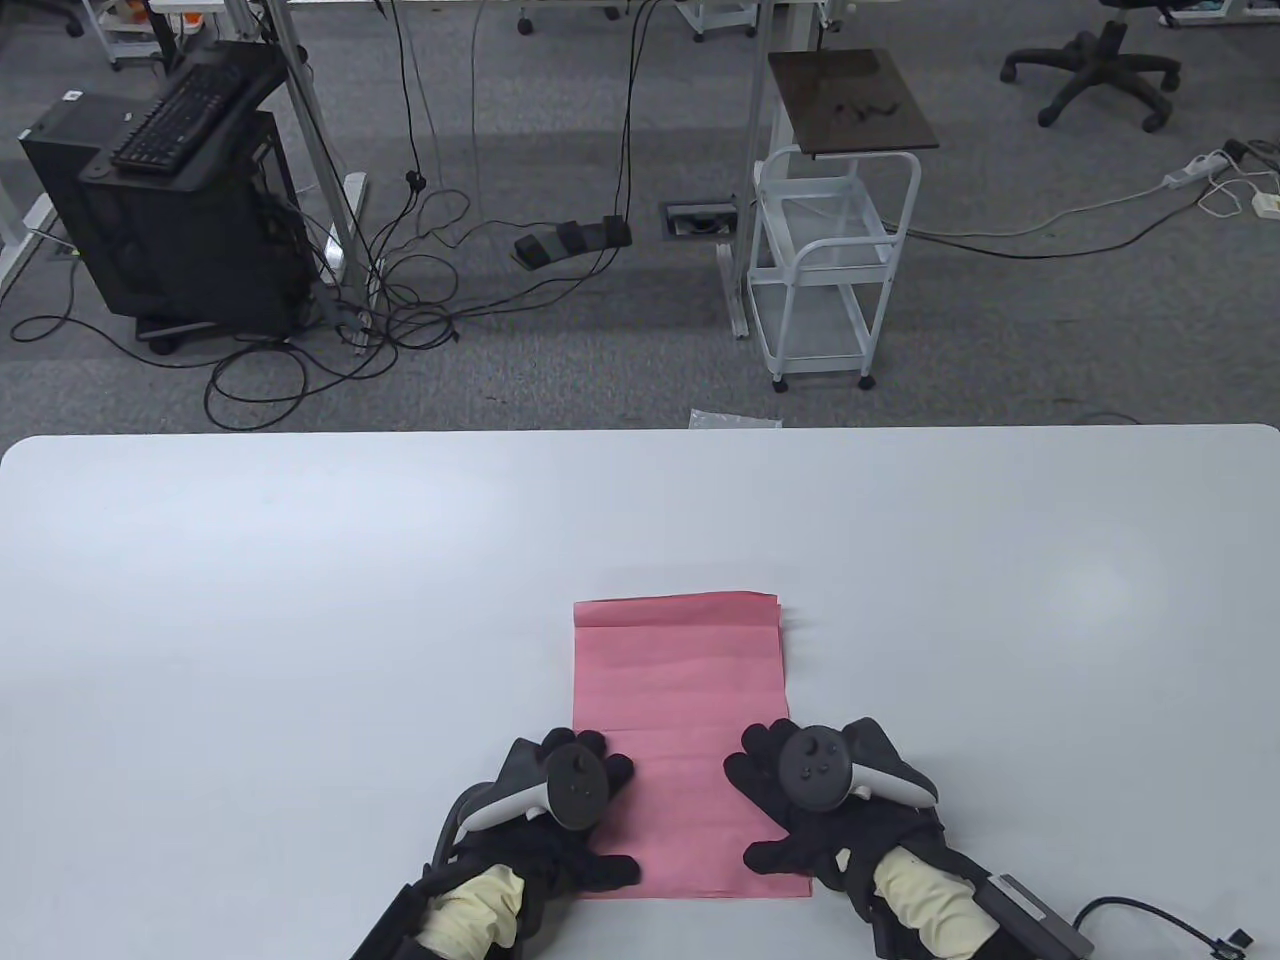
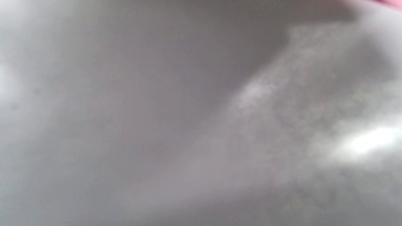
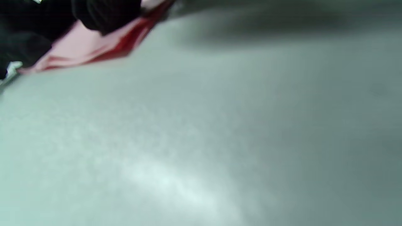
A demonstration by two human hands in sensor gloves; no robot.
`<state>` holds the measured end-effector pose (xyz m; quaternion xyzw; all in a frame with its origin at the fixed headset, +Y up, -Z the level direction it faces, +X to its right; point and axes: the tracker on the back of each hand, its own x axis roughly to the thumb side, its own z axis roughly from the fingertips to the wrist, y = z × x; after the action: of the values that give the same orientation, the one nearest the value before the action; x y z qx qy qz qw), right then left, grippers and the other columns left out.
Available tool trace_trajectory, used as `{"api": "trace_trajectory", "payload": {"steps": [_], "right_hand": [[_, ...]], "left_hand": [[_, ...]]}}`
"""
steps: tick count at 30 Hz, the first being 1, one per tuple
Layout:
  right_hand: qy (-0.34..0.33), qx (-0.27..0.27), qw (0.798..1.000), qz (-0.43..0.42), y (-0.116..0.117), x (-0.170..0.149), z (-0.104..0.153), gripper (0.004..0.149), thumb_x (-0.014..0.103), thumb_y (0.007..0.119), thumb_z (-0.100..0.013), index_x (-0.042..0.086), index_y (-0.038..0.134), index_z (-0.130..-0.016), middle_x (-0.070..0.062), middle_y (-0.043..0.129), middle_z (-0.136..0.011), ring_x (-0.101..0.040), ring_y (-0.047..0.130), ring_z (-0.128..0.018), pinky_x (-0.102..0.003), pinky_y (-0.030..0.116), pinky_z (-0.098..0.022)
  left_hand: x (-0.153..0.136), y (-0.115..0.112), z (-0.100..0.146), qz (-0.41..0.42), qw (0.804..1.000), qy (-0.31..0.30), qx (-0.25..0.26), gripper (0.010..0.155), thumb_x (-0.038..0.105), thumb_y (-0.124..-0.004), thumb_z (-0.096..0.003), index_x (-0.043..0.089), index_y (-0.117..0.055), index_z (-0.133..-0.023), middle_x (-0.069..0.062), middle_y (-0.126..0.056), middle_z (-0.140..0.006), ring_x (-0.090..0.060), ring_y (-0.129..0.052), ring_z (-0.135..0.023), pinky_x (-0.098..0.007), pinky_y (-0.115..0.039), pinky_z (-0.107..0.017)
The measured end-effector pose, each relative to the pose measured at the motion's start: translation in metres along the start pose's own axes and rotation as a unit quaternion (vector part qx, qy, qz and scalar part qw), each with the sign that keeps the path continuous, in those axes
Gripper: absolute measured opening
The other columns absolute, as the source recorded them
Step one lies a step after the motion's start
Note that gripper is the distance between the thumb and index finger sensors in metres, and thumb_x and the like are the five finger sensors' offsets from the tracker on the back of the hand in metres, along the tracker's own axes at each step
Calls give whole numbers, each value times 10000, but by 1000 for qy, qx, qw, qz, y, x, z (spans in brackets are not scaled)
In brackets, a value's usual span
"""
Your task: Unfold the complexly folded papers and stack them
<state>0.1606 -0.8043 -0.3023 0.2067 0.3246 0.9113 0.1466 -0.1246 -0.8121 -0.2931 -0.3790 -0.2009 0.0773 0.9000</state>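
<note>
One pink paper was found lying near the front edge of the table, largely opened though creased. It was pressed flat under the left hand and the right hand, nothing being grasped. No stack was seen yet.

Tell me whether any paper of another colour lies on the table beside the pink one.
No: on the white table only pink paper shows, under both hands.

White table, beyond it a white cart, black keyboard, office chair.
</note>
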Motion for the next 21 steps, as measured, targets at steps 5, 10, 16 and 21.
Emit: {"api": "trace_trajectory", "payload": {"steps": [5,10,16,21], "right_hand": [[4,13,1000,17,-2,3,-1,798,559,671,-472,402,153,-1059,148,-48,-1126,-151,-112,-1008,-522,-91,-678],[2,16,1000,-2,0,0,-2,796,556,675,-473,414,151,-1055,145,-33,-1122,-128,-132,-1000,-507,-102,-676],[1,17,1000,-8,0,-1,-1,793,553,676,-474,419,154,-1055,156,-38,-1120,-118,-138,-997,-498,-109,-672],[2,18,1000,-9,0,-1,-1,789,550,676,-476,422,156,-1055,160,-36,-1120,-114,-135,-997,-495,-108,-674]], "left_hand": [[29,19,6,-40,998,31,24,821,620,-567,-552,281,-23,-1064,-45,157,-1092,-372,122,-1019,-598,71,-643],[78,12,-7,-69,996,-51,32,809,610,-540,-558,304,11,-1065,8,201,-1078,-330,206,-985,-588,95,-641],[62,-1,-10,-76,996,-29,20,809,632,-523,-514,355,37,-1027,93,189,-1068,-286,195,-999,-581,102,-643],[10,-2,16,-43,999,19,-4,824,641,-541,-490,413,69,-995,163,225,-1035,-262,220,-992,-581,114,-638]]}}
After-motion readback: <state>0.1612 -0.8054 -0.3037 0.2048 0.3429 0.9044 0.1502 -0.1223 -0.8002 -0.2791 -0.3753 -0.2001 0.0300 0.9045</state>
